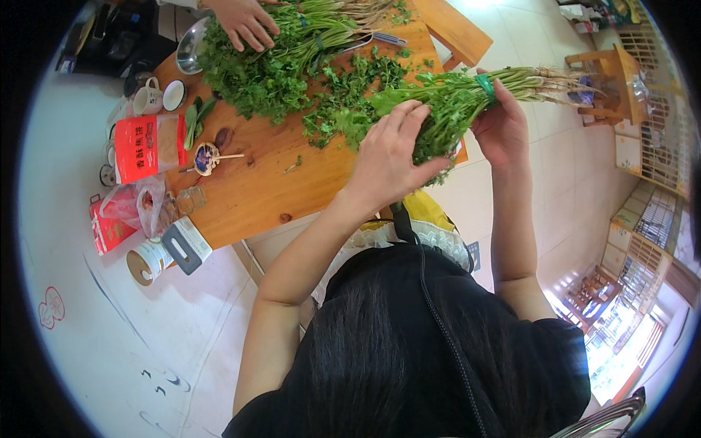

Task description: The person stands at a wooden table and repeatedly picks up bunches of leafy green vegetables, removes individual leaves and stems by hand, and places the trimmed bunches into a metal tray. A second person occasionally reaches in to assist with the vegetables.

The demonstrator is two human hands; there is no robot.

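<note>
A bunch of leafy green herbs with pale roots (534, 82), likely coriander, is bound with a green tie (484, 86) and held up over the wooden table's right edge. My right hand (503, 123) grips its stems at the tie, thumb in front, roots pointing right. Across the leaves lies my left hand (391, 148), palm down and thumb spread; whether it grips any leaves is hidden. Loose green sprigs (356, 82) are scattered on the table behind it. Further back lies a large pile of tied herb bunches (263, 82).
Another person's hand (246, 24) rests on the pile beside a steel bowl (191, 49). Along the left of the table (274, 180) stand a mug (147, 98), a red food packet (150, 147) and a plastic bag (148, 202). A wooden bench (454, 27) adjoins the far right edge.
</note>
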